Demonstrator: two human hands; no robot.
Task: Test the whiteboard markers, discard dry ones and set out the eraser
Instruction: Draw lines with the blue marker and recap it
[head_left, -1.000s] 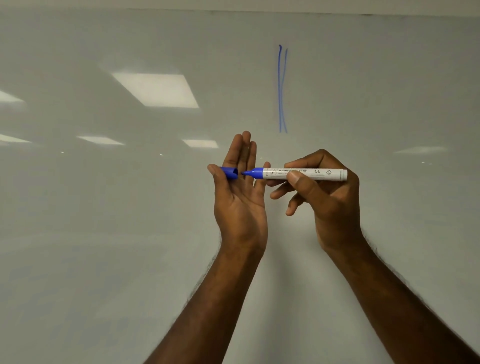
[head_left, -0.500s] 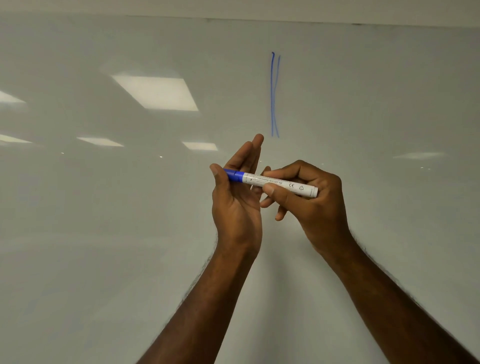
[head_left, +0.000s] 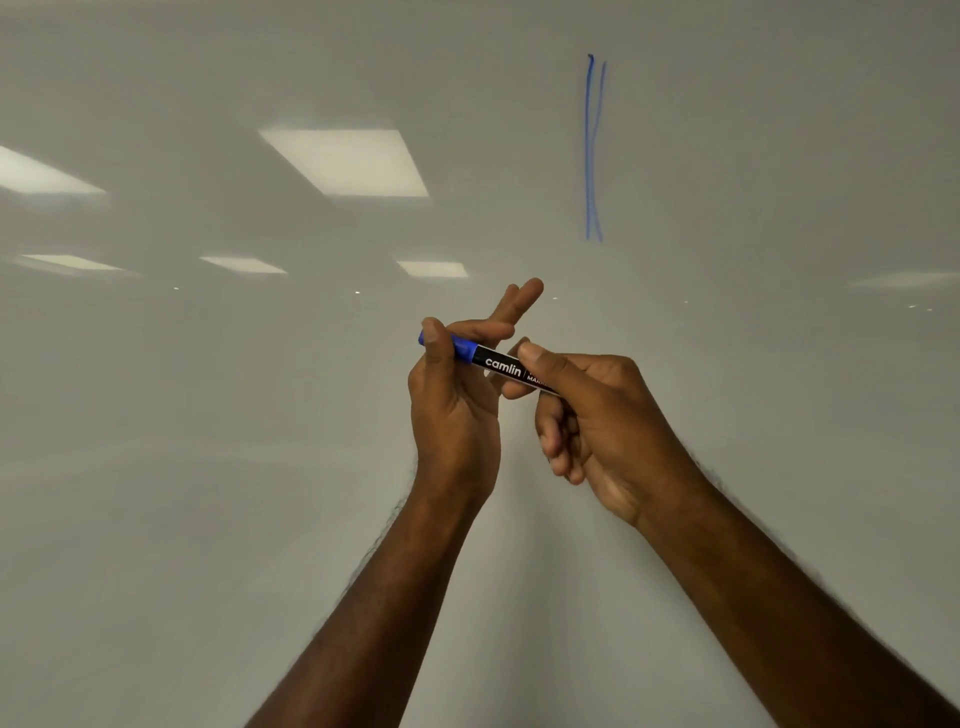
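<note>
A blue whiteboard marker (head_left: 501, 365) with a dark "camlin" label is held level in front of the whiteboard (head_left: 208, 467). Its blue cap (head_left: 460, 347) sits on the marker's left end. My left hand (head_left: 457, 405) pinches the cap between thumb and a bent finger, its other fingers pointing up. My right hand (head_left: 597, 421) grips the marker's barrel with thumb on top and fingers curled round it. Two thin blue vertical strokes (head_left: 592, 150) are drawn on the board above the hands. No eraser is in view.
The glossy whiteboard fills the whole view and mirrors ceiling light panels (head_left: 345, 161). Nothing else stands near the hands.
The cap, apart from the tip a second ago, now sits on the marker. The marker has turned so its dark label faces me, and both hands have shifted slightly.
</note>
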